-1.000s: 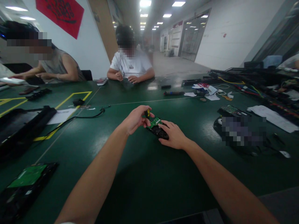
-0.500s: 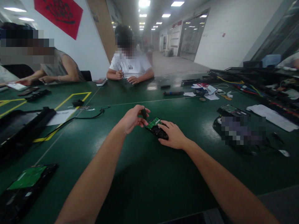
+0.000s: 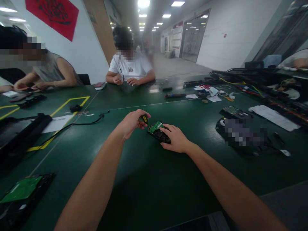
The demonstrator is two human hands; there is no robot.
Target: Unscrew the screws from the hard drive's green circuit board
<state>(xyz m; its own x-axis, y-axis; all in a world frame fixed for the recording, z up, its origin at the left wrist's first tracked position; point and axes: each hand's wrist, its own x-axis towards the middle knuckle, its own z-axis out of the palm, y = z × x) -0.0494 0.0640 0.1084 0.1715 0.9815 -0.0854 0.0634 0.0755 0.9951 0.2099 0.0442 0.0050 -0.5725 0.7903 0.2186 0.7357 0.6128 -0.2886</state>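
My left hand [image 3: 132, 123] is closed around a short screwdriver [image 3: 144, 118] with a dark and yellow handle; its tip cannot be made out. It hovers just left of a black hard drive [image 3: 157, 131] with a green circuit board on its upper face. The drive lies flat on the green table [image 3: 149, 179]. My right hand [image 3: 176, 139] grips the drive's right side, with fingers across its top and the thumb at the near edge. Part of the drive is hidden under these fingers.
Another circuit-board unit [image 3: 24, 192] lies at the lower left, near a black casing [image 3: 21, 131] and a black cable [image 3: 84, 122]. To the right are a second drive [image 3: 234, 112], white paper [image 3: 274, 117] and tangled wires [image 3: 255, 88]. A person [image 3: 131, 67] sits opposite.
My left hand has drawn slightly back from the drive, and the screwdriver handle has tilted so its yellow part shows. My right hand stays on the drive. The whole view has shifted a little.
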